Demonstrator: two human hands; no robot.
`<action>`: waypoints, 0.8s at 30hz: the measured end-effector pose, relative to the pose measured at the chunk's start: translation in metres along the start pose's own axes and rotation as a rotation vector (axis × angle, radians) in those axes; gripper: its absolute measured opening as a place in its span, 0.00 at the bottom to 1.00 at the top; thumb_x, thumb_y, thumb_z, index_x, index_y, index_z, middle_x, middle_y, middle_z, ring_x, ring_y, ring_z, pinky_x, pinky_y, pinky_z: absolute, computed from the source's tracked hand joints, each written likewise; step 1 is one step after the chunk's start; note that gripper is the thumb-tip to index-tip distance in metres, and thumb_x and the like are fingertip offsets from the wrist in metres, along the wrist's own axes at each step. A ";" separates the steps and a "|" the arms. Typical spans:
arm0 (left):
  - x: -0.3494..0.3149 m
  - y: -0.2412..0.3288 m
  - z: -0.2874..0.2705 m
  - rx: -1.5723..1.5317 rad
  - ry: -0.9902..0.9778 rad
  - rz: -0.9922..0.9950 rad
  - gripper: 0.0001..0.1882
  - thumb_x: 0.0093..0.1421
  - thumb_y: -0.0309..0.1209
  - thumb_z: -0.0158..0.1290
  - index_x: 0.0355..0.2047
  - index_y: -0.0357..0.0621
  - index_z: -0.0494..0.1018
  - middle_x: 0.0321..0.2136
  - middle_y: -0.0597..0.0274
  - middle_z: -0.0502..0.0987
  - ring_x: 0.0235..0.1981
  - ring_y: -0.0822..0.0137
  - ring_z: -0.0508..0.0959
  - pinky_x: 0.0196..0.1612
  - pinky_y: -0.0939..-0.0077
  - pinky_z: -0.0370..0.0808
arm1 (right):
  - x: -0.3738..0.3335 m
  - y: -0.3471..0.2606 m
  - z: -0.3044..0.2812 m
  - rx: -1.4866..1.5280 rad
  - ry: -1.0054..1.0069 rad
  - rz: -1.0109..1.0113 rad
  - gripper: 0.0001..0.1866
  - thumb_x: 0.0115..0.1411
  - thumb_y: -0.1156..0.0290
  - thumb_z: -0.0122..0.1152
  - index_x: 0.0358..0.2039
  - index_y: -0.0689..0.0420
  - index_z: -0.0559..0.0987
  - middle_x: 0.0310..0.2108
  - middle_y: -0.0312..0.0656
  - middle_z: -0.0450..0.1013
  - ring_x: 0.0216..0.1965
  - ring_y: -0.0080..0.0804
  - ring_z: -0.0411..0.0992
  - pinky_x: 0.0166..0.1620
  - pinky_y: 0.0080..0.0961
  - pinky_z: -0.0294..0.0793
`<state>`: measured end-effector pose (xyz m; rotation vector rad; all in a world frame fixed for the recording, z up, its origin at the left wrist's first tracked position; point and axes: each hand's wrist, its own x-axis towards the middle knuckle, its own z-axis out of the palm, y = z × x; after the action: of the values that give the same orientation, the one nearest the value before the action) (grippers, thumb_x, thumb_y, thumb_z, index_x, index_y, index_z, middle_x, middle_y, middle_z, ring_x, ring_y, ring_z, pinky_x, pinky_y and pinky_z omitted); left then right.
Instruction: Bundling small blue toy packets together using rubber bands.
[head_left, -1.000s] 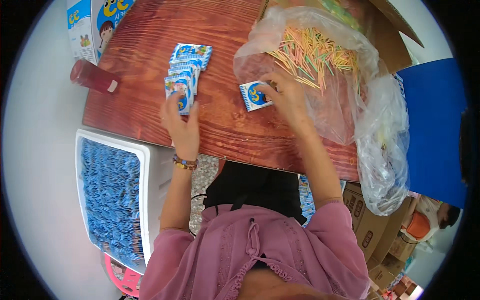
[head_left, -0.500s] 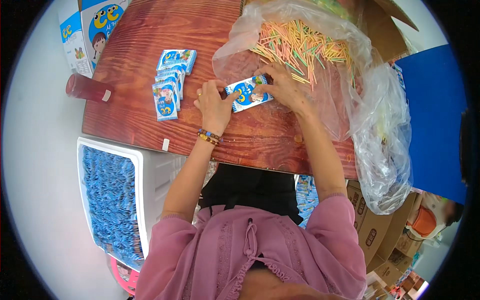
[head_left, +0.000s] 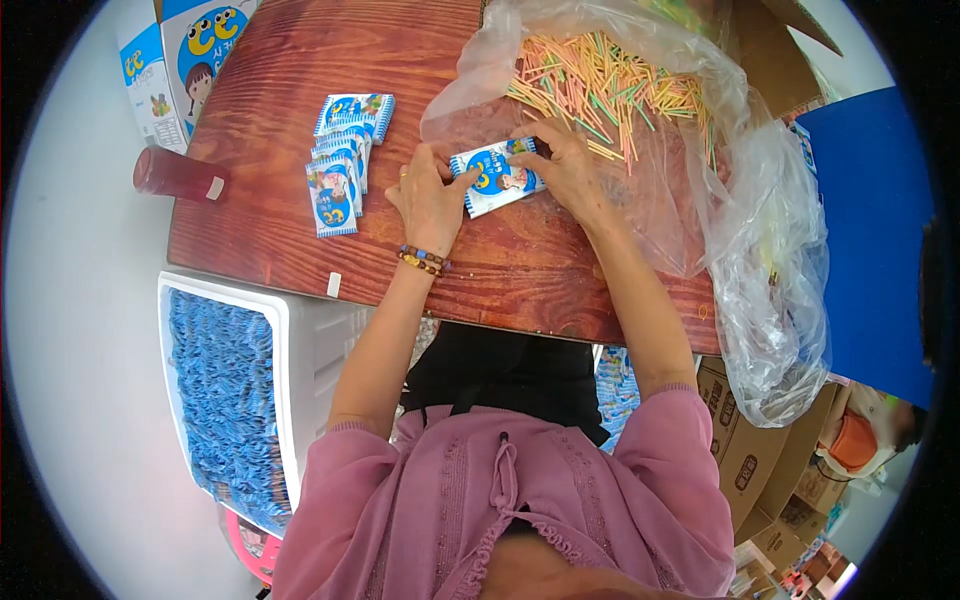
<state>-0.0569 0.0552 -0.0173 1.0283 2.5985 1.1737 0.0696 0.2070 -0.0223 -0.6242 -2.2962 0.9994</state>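
A blue and white candy packet (head_left: 492, 182) lies just above the wooden table, slightly tilted, between my two hands. My left hand (head_left: 428, 200) pinches its left edge, thumb on the printed face. At the upper right corner, my right hand (head_left: 570, 178) grips it with the thumb on top; the fingers behind are partly hidden. Left of my hands, several like packets (head_left: 334, 195) lie overlapped in a slanting row. Past my right hand, many thin pastel candy sticks (head_left: 610, 90) are heaped on a clear plastic bag (head_left: 660, 235).
A reddish cylindrical container (head_left: 180, 174) lies at the left edge of the wooden table (head_left: 270, 235). Below it stands a white bin (head_left: 284, 345) filled with blue packets. Printed boxes (head_left: 205, 60) are at the far left, a blue panel (head_left: 865, 240) at right, cardboard boxes (head_left: 735, 460) lower right.
My right thumb has shifted from the packet's face toward its upper right corner. The packet has barely moved, and my left hand keeps its pinch.
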 end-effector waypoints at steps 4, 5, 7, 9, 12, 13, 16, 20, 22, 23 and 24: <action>-0.002 -0.006 0.004 0.021 0.061 0.058 0.12 0.50 0.37 0.63 0.29 0.49 0.71 0.23 0.69 0.71 0.33 0.63 0.71 0.39 0.62 0.56 | -0.001 -0.012 -0.004 -0.081 0.013 -0.043 0.08 0.51 0.67 0.64 0.32 0.52 0.80 0.33 0.36 0.75 0.38 0.34 0.71 0.50 0.36 0.56; -0.002 -0.007 0.005 0.027 0.091 0.083 0.12 0.50 0.37 0.62 0.27 0.49 0.71 0.23 0.68 0.72 0.33 0.63 0.71 0.39 0.62 0.56 | -0.001 -0.012 -0.004 -0.113 0.006 -0.043 0.07 0.52 0.68 0.63 0.32 0.53 0.81 0.34 0.36 0.77 0.38 0.31 0.72 0.51 0.33 0.56; -0.002 -0.008 0.006 0.031 0.120 0.109 0.11 0.51 0.38 0.62 0.26 0.49 0.71 0.23 0.68 0.72 0.33 0.63 0.71 0.38 0.63 0.56 | 0.000 -0.011 -0.004 -0.145 0.000 -0.043 0.06 0.54 0.69 0.61 0.32 0.53 0.81 0.35 0.35 0.78 0.38 0.29 0.73 0.51 0.30 0.55; -0.001 -0.006 0.004 0.075 0.150 0.169 0.11 0.52 0.38 0.61 0.24 0.48 0.72 0.23 0.67 0.72 0.32 0.63 0.71 0.38 0.63 0.56 | 0.001 -0.007 -0.004 -0.170 0.183 -0.260 0.03 0.54 0.70 0.61 0.28 0.53 0.79 0.33 0.34 0.76 0.38 0.30 0.72 0.49 0.35 0.55; -0.001 -0.013 0.002 0.077 0.241 0.268 0.10 0.52 0.38 0.60 0.24 0.47 0.75 0.23 0.66 0.73 0.32 0.63 0.71 0.39 0.63 0.56 | 0.005 -0.020 -0.004 -0.284 0.254 -0.350 0.02 0.54 0.71 0.60 0.27 0.55 0.79 0.34 0.36 0.76 0.36 0.31 0.73 0.47 0.33 0.61; -0.001 -0.010 -0.001 0.074 0.239 0.269 0.10 0.52 0.38 0.60 0.24 0.47 0.75 0.23 0.66 0.73 0.32 0.63 0.71 0.39 0.63 0.56 | 0.005 -0.020 -0.005 -0.287 0.255 -0.349 0.02 0.54 0.71 0.60 0.27 0.55 0.79 0.34 0.36 0.76 0.36 0.31 0.73 0.47 0.33 0.61; -0.006 -0.006 -0.011 0.056 0.294 0.368 0.06 0.54 0.33 0.60 0.28 0.46 0.77 0.25 0.64 0.74 0.30 0.65 0.72 0.36 0.68 0.59 | 0.005 -0.026 -0.007 0.309 0.025 -0.013 0.04 0.58 0.72 0.60 0.32 0.59 0.79 0.32 0.35 0.76 0.36 0.23 0.74 0.42 0.23 0.70; -0.022 -0.002 -0.025 -0.739 0.099 0.043 0.02 0.57 0.26 0.58 0.30 0.41 0.78 0.28 0.68 0.77 0.28 0.77 0.74 0.29 0.79 0.66 | -0.006 -0.046 -0.015 0.678 -0.154 0.233 0.07 0.60 0.72 0.60 0.34 0.61 0.79 0.32 0.33 0.76 0.34 0.18 0.73 0.36 0.18 0.73; -0.026 0.012 -0.033 -0.913 0.001 -0.124 0.03 0.59 0.25 0.57 0.30 0.39 0.78 0.28 0.69 0.77 0.27 0.80 0.74 0.27 0.83 0.68 | -0.012 -0.050 -0.020 0.622 -0.282 0.266 0.07 0.60 0.71 0.60 0.35 0.61 0.79 0.33 0.34 0.76 0.34 0.18 0.73 0.37 0.17 0.73; -0.027 0.022 -0.035 -1.091 -0.020 -0.194 0.04 0.59 0.26 0.57 0.31 0.37 0.78 0.29 0.68 0.78 0.28 0.80 0.75 0.30 0.84 0.71 | -0.014 -0.051 -0.018 0.667 -0.281 0.316 0.08 0.60 0.71 0.60 0.37 0.61 0.79 0.33 0.34 0.77 0.34 0.17 0.73 0.37 0.17 0.73; -0.029 0.027 -0.036 -1.269 -0.042 -0.267 0.06 0.60 0.27 0.57 0.32 0.36 0.78 0.29 0.68 0.79 0.28 0.81 0.76 0.32 0.85 0.73 | -0.017 -0.053 -0.017 0.711 -0.279 0.367 0.09 0.59 0.71 0.61 0.38 0.60 0.79 0.33 0.34 0.77 0.34 0.17 0.73 0.37 0.17 0.73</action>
<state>-0.0331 0.0270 0.0215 0.3663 1.3075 2.1155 0.0834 0.1730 0.0228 -0.6271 -1.8586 2.0529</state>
